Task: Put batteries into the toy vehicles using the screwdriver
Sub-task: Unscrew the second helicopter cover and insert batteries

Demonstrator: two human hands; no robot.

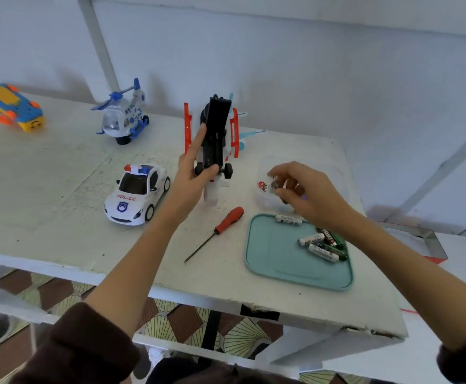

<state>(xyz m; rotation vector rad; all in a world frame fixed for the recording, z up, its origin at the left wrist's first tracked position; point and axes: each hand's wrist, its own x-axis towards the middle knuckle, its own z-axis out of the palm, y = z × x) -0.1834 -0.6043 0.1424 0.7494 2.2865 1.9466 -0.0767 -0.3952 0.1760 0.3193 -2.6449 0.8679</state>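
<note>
The left hand (195, 167) gripped the upturned toy helicopter (215, 139), thumb across its wheeled base and forefinger straight up its side, black underside facing the person. The right hand (301, 192) hung over the clear container (265, 200), fingertips (277, 189) curled and pinching a small item; what it was could not be told. The screwdriver (220, 228) lay on the table (60, 189) below the left fingers, untouched. Batteries (320, 243) sat on the teal tray (276, 259) under the right wrist. Risk: a tiny part could slip from the pinch; the toy, held one-handed, could twist.
</note>
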